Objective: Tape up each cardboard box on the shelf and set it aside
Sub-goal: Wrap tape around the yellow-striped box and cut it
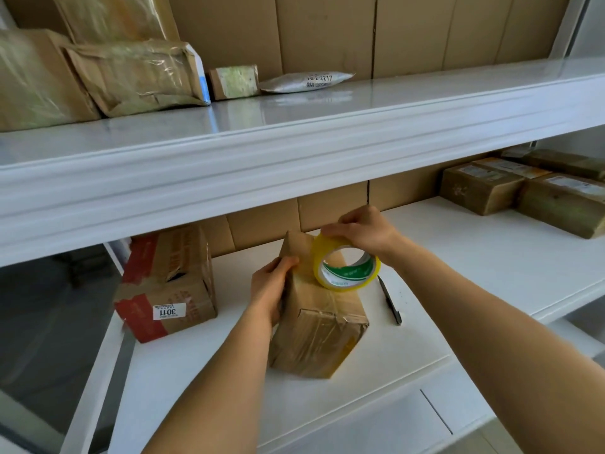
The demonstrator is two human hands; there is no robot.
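Currently: small cardboard box (316, 319) on lower shelf (458, 257), stiff, probably light; left hand (270, 286) grips its side, right hand (363, 229) grips tape roll (345, 267) on top.

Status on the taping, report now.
Left hand steadies the box. Right hand holds tape roll on its top. Pen lies beside, not blocking.

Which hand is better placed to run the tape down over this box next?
Right. The right hand already grips the tape roll resting on the box top, while the left hand holds the box's side, steadying it.
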